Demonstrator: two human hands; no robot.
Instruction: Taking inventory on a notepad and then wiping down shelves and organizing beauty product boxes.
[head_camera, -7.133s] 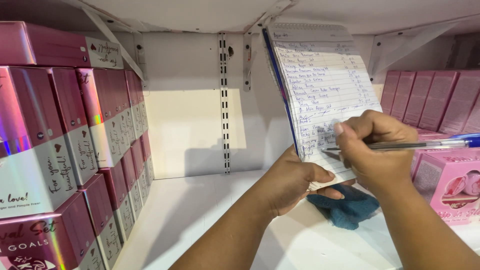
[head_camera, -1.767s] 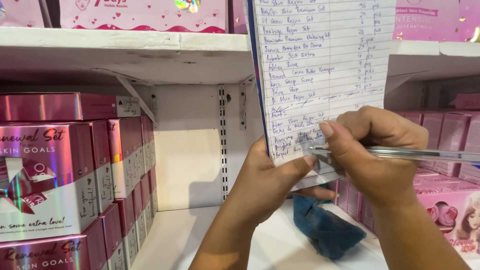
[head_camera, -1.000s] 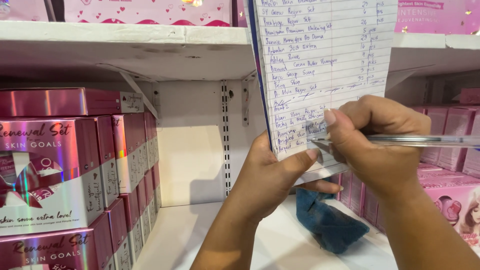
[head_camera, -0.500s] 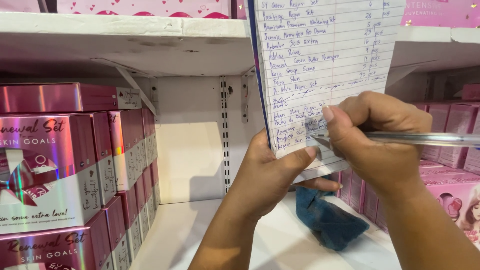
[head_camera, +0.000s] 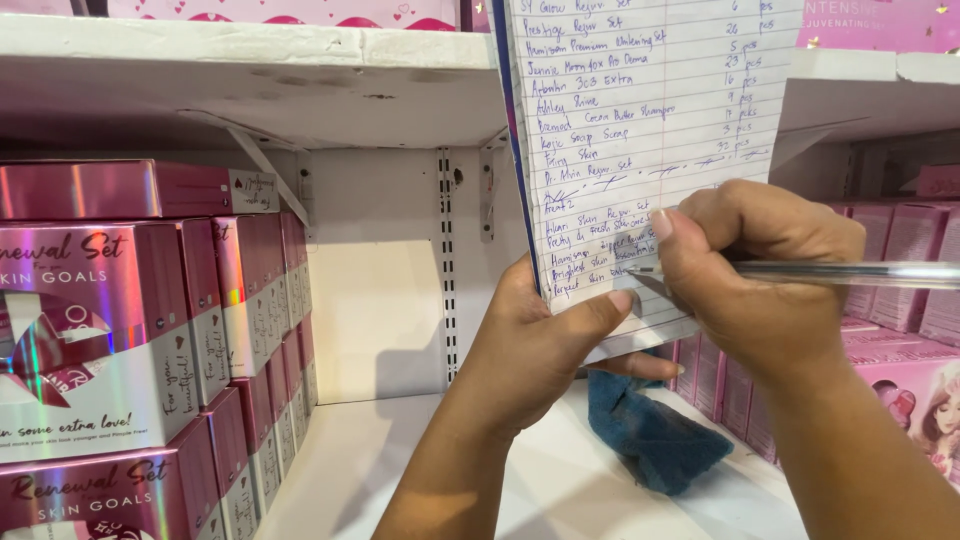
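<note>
- Right hand (head_camera: 755, 285) pinches a clear-barrelled ballpoint pen (head_camera: 850, 273) between thumb and forefinger; the tip rests on the lowest written lines of the notepad.
- Left hand (head_camera: 540, 345) clamps the lined notepad (head_camera: 650, 130) at its bottom edge, thumb pressed across the front, remaining fingers behind. The pad stands nearly upright in front of the shelf bay, its top running out of view.
- Judgement: the paper has no hard backing near the pen tip. Keeping the thumb close under the line being written, and using light strokes, would stop the sheet flexing and keep the entry legible.
- Below the notepad a dark teal cloth (head_camera: 650, 430) lies crumpled on the white shelf (head_camera: 380, 460).
- Left of the notepad stand stacked metallic pink gift boxes (head_camera: 120, 330), well apart from it.
- Right of the notepad, behind the writing hand, paler pink cartons (head_camera: 900, 300) stand in rows.
- Above, an upper shelf board (head_camera: 250, 60) carries more pink packaging.
</note>
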